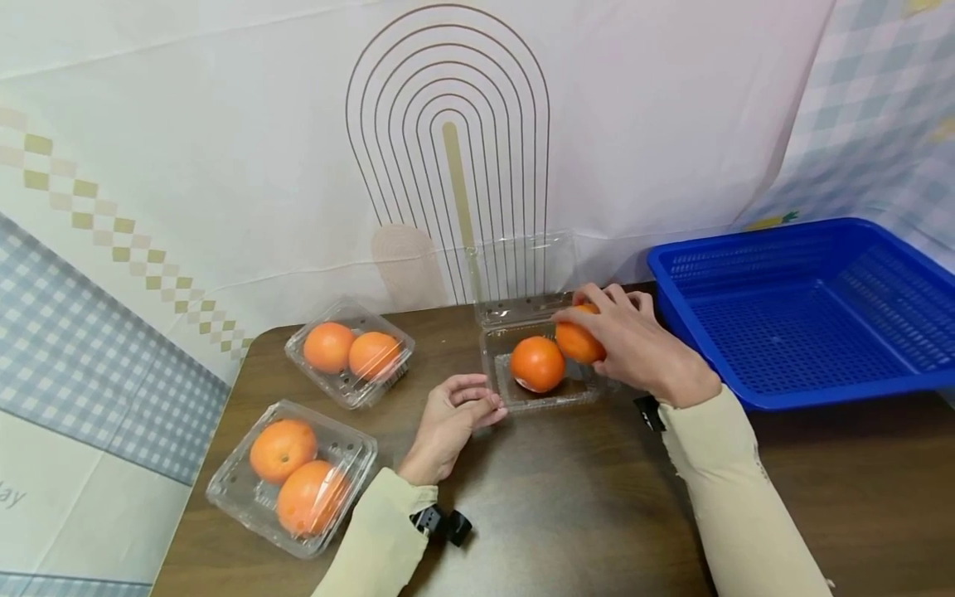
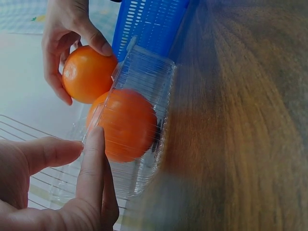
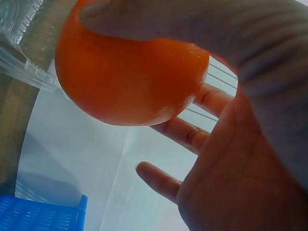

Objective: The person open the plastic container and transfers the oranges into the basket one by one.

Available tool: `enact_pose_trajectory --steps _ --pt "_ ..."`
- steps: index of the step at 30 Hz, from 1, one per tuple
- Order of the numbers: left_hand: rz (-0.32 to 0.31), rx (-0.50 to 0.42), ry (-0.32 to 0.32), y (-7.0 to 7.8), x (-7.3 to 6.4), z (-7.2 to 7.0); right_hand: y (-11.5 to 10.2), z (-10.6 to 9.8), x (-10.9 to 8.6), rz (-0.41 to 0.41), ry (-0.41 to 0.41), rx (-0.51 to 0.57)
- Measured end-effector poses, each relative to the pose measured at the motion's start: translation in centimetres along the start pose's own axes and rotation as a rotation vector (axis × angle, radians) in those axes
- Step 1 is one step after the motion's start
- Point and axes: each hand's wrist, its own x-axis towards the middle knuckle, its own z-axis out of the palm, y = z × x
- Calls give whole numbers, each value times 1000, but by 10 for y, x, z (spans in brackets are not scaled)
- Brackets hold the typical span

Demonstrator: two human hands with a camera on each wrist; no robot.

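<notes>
My right hand [image 1: 630,344] grips an orange [image 1: 579,338] over the right side of a clear plastic clamshell box [image 1: 548,402], whose lid [image 1: 525,274] stands raised at the back. Inside the box sits another orange [image 1: 537,365]. In the right wrist view, the thumb lies over the held orange [image 3: 130,82] and fingers reach behind it. At the box's front left corner is my left hand [image 1: 455,419]. Its thumb and forefinger pinch the box rim in the left wrist view, where the seated orange [image 2: 127,125] shows through the clear wall.
To the right stands a blue plastic basket [image 1: 686,332] with perforated sides. Two clamshell boxes are at the left, one farther back [image 1: 351,398] and one nearer [image 1: 346,435], each holding two oranges. A patterned cloth [image 1: 298,149] rises behind the wooden table [image 1: 567,497].
</notes>
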Motion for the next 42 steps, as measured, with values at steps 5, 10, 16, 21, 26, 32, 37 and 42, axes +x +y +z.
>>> enact_pose_trajectory --steps 5,10,16,21,26,32,37,42 --pt "-7 -4 -6 -1 -1 1 -1 -1 -5 8 5 0" --pt "-5 -2 -8 0 -1 0 -2 -4 -8 14 14 8" --pt "2 4 -6 1 -1 0 -3 -7 -10 31 26 1" --pt "7 10 -2 1 -1 -1 -4 -9 -13 45 29 23" --pt "5 16 -4 2 -2 -1 -4 -11 -18 58 40 30" --pt "7 17 9 2 -2 -1 -4 -11 -20 68 30 51" --pt "5 17 9 1 -2 0 -5 -8 -23 79 25 56" --pt "3 15 8 1 -2 0 -5 -6 -26 73 37 53"
